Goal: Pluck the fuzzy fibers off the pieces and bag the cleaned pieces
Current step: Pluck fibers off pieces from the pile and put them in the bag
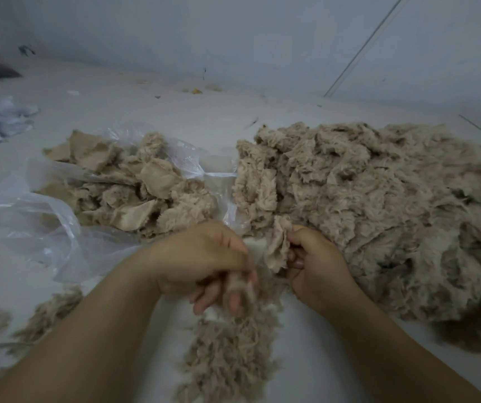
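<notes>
At 6 o'clock, right hand (317, 263) grips piece (277, 248) steady; left fingers (233, 298) pinch fuzz (240, 282), dropping onto fluff (227, 359). Bag (59, 222) at 9 for easy reach.

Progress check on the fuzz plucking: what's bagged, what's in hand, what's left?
Done: a smaller batch of pieces lies on the clear plastic bag; plucked fibers are piled below the hands. In hand: right hand grips one piece, left hand pulls fuzz. Left: the much larger fuzzy pile.
</notes>
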Available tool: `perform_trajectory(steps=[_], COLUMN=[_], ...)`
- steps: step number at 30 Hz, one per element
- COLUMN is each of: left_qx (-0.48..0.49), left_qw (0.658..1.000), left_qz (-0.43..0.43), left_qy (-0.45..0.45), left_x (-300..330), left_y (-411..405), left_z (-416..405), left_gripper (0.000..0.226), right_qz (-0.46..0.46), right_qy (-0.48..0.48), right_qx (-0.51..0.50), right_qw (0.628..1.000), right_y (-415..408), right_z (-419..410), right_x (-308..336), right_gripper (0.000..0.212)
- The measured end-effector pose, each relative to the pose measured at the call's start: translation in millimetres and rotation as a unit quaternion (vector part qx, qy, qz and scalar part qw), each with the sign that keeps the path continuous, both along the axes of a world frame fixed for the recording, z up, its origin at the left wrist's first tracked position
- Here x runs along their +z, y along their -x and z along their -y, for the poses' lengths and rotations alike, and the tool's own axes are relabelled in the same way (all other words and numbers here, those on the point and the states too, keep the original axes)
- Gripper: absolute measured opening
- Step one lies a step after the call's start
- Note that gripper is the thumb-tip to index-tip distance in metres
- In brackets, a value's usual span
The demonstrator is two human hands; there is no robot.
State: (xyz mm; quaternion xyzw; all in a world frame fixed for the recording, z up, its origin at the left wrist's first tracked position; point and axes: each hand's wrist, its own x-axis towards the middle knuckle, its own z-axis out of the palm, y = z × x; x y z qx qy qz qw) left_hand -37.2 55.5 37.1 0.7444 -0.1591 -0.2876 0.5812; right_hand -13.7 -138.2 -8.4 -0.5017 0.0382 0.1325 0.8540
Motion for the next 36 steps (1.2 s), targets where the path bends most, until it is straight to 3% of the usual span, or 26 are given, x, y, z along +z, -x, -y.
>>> perform_trajectory(steps=[2,5,9,12,14,18,24,27,29,33,36], left_qx=[-0.020,0.143,0.219,0.228,0.233,0.218,0.213,0.201,0.196,0.270,0.325], left_qw=[0.998,0.984,0.963,0.965,0.965,0.967,0.964,0.967,0.967,0.949,0.933], left_qz=[0.030,0.106,0.155,0.127,0.116,0.085,0.049,0.059,0.056,0.038,0.047], left_qy=[-0.055,-0.031,-0.015,0.005,0.026,0.098,0.152,0.147,0.151,0.158,0.146], left_x=[0.9,-0.8,-13.3,-18.1,-17.6,-16.6,-18.2,-20.9,-21.2,-23.2,-24.3], left_y=[4.3,2.1,-1.3,-2.2,-3.5,-5.1,-8.0,-7.7,-8.5,-14.1,-17.3], left_z=[1.7,21.4,38.3,41.0,39.7,32.8,29.6,31.3,30.4,24.2,20.1], left_gripper=[0.037,0.045,0.030,0.029,0.028,0.030,0.021,0.018,0.018,0.019,0.025], right_qz=[0.018,0.045,0.057,0.116,0.140,0.058,0.010,0.114,0.123,0.081,0.080], right_qy=[0.005,0.045,0.046,0.107,0.148,0.100,0.042,0.083,0.102,0.071,0.066], right_qx=[0.008,0.023,0.041,0.094,0.113,0.043,0.032,0.102,0.100,0.052,0.044], right_qw=[1.000,0.998,0.997,0.983,0.972,0.992,0.999,0.985,0.982,0.993,0.994], right_y=[0.7,2.2,-0.3,0.4,3.9,1.7,1.6,5.3,6.9,6.2,6.4], right_z=[-0.1,0.4,1.2,2.2,1.3,-0.8,-1.8,0.5,-0.3,-1.7,-2.4], right_x=[-0.2,-0.1,-3.4,-5.8,-2.8,1.1,5.9,5.5,5.3,3.7,3.4], right_gripper=[0.027,0.034,0.027,0.035,0.021,0.039,0.028,0.032,0.029,0.039,0.034])
